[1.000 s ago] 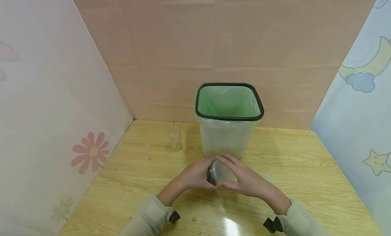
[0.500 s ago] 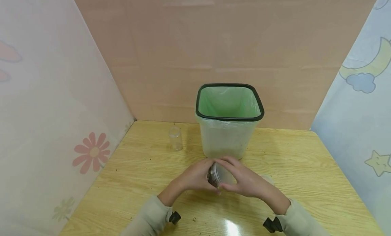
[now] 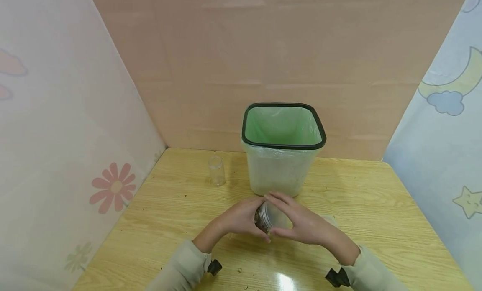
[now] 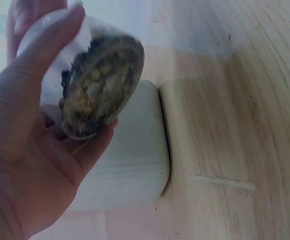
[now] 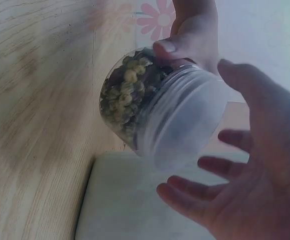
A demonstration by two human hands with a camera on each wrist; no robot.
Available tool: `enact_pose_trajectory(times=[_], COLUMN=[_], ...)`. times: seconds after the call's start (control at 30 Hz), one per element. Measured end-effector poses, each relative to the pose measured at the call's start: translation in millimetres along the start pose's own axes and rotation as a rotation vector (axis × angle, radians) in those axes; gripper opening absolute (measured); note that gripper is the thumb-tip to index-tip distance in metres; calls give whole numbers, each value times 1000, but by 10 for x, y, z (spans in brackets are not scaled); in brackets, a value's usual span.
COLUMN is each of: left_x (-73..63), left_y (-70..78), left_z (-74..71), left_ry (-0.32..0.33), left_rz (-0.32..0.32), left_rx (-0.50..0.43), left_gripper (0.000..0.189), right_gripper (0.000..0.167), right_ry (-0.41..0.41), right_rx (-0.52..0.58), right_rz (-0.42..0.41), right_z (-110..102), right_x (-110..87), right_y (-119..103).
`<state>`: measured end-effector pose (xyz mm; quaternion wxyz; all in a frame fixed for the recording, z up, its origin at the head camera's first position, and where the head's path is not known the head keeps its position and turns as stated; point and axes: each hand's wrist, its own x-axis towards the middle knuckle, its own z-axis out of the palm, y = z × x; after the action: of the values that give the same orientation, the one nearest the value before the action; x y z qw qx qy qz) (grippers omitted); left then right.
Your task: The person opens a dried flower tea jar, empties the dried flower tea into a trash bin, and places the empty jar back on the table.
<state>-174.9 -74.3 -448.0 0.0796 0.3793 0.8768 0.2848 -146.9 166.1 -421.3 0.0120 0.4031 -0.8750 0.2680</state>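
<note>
A clear jar of dried yellowish-green flower buds, with a frosted white screw lid, is tilted on its side over the table, in front of the bin. My left hand grips its clear body; in the left wrist view, buds show through the base of the jar between thumb and fingers. Around the lid end stands my right hand, its thumb and fingers spread. The right wrist view shows a gap between this right hand's palm and the lid.
Behind the hands stands a whitish bin with a black rim and green inside. An upright clear empty container is to its left. A flat translucent disc lies partly behind the right wrist. Small crumbs dot the wooden table.
Both hands stay around the jar almost in place. The right fingers shift slightly at the lid, and the jar dips a little toward me.
</note>
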Motion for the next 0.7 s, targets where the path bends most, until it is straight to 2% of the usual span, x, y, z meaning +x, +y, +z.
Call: enact_pose_trajectory(times=[0.13,0.27,0.53,0.7], left_x=[22,27,47,25], left_y=[40,61,68,57], left_z=[30,66,114,90], left_ry=[52,92,128,120], left_rz=[-58,-84,-101,-76], left_rx=[53,100,137,100], left_gripper=[114,108,103,107], right_gripper=[81,81,79,78], right_ry=[29,35,25,28], right_rx=[-6,-10,1,-5], right_rz=[120,182,184,137], right_z=[-9,4,61,58], right_x=[21,32,41,38], right_y=[7,7,22,21])
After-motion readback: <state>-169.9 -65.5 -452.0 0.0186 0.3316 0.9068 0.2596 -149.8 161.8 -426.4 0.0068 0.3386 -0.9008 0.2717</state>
